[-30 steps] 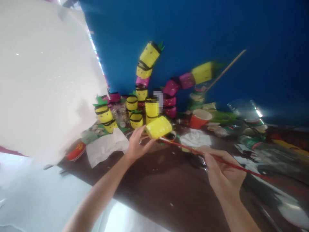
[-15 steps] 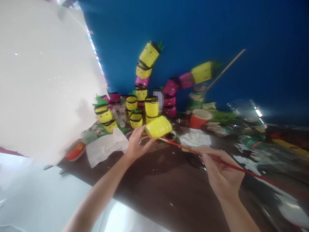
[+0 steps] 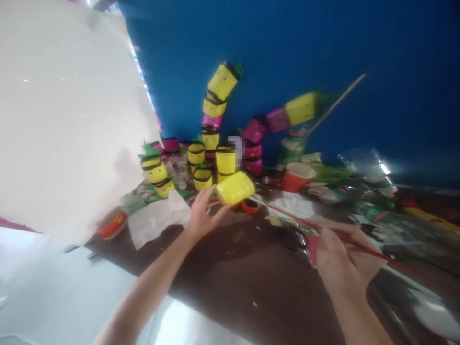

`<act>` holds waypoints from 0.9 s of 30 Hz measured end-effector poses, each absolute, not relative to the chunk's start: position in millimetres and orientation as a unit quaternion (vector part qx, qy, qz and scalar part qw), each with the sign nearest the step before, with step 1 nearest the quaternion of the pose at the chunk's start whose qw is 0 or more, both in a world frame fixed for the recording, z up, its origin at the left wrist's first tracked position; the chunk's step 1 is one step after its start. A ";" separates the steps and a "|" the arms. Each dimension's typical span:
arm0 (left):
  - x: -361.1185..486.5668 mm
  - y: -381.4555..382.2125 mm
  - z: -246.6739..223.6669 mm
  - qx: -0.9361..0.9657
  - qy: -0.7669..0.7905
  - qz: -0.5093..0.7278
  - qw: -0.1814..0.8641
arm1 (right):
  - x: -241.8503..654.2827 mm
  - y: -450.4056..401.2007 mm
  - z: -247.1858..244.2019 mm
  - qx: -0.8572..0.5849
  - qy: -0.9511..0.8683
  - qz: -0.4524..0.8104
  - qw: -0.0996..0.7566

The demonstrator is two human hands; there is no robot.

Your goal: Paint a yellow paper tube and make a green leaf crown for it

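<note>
My left hand (image 3: 205, 213) grips a yellow-painted piece (image 3: 236, 188), shaped like a cut bottle section, by its left end. The piece lies on its side above the brown table (image 3: 230, 268). In my right hand (image 3: 348, 254) is a slim red-handled paintbrush (image 3: 294, 218), pinched between thumb and fingers. Its tip is close to the right end of the yellow piece; I cannot tell whether they touch. Right behind stand yellow containers (image 3: 225, 160) with black bands.
Yellow and magenta banded containers form a curved stack (image 3: 211, 139) and others against the blue wall (image 3: 269, 48). Red cups (image 3: 297, 177), crumpled paper (image 3: 291, 203), a white sheet (image 3: 158, 218) and clear plastic bottles (image 3: 395, 220) litter the table. Scissors (image 3: 298, 237) lie beside my right hand.
My right hand has drawn the paintbrush back to the right and slightly down, its tip moving from under the yellow piece to its right end. My left hand stays nearly still.
</note>
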State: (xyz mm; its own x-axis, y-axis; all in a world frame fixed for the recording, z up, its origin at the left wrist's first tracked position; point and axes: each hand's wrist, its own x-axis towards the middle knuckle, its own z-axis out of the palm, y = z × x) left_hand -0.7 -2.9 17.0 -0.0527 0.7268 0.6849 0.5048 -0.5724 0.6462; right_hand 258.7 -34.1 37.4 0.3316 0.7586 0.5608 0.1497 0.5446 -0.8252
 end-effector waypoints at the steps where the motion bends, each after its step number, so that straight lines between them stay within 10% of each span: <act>1: -1.1 -2.3 16.2 0.682 0.455 0.565 0.096 | 258.9 -33.8 36.6 -0.423 -0.529 0.224 0.700; 27: 0.0 0.0 12.9 0.707 0.434 0.554 0.069 | 249.4 -38.8 47.4 -0.447 -0.591 0.199 0.641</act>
